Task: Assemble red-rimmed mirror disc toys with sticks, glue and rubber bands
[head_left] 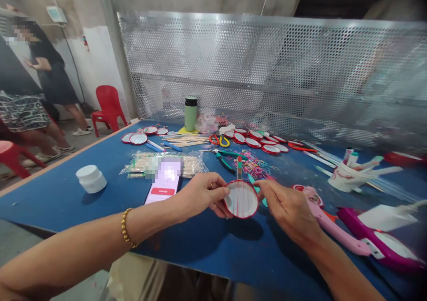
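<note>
Head view: in the lower middle of the frame, the left hand (pixel 205 194) pinches a red-rimmed white disc (pixel 248 203) between thumb and fingers. Beside its right edge the right hand (pixel 289 206) curls, fingers bent; whether they grip anything, I can't tell from here.

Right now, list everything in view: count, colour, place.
held disc: one, white, red-rimmed, centre
other discs: many, white, red-rimmed, table back
wooden sticks: many, tan, mid-table
stringy pile: one, multicoloured, behind held disc
pliers: one, teal-handled, mid-table
tumbler: one, green, table back
phone: one, lilac screen, table front
jar: one, white, table left
marker cup: one, white, table right
tool handle: one, pink, right
device: one, purple, far right
table: one, blue, foreground
perforated panel: one, silver, behind
seats: at least two, red, left
people: at least two, dark clothes, left
left hand: one, bare, gripping held disc
right hand: one, bare, at disc's edge
</note>
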`<state>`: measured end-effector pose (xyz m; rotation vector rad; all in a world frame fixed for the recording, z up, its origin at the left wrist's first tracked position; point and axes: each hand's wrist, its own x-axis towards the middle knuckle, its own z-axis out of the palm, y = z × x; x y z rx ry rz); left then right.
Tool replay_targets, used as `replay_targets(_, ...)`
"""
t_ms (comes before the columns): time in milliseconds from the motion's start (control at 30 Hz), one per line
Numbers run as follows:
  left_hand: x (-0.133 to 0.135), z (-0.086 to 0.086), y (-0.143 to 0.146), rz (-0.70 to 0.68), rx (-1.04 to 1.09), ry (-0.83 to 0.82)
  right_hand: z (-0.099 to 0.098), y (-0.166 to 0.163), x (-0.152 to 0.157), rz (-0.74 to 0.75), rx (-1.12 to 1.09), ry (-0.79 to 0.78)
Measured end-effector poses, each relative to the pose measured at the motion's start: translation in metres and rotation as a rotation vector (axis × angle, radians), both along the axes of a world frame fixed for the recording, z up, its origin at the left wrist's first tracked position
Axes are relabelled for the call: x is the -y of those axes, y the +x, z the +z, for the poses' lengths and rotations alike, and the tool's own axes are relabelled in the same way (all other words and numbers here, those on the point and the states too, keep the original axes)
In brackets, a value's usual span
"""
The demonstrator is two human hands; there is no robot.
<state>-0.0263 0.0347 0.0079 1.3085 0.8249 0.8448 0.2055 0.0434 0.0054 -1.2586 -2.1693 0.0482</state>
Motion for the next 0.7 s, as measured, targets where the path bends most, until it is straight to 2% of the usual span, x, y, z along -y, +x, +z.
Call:
replay_targets(500,0.0015,-0.0002,0.0022,0.002,-0.023,-0.003,0.0016,0.0016,0.0018,-0.035,-0.036,0.084)
replay_targets(700,0.0013,-0.0014,0.0032,0.022,-0.069,-0.017,0.0015,0.0013,0.0077,-0.016,-0.084,0.068)
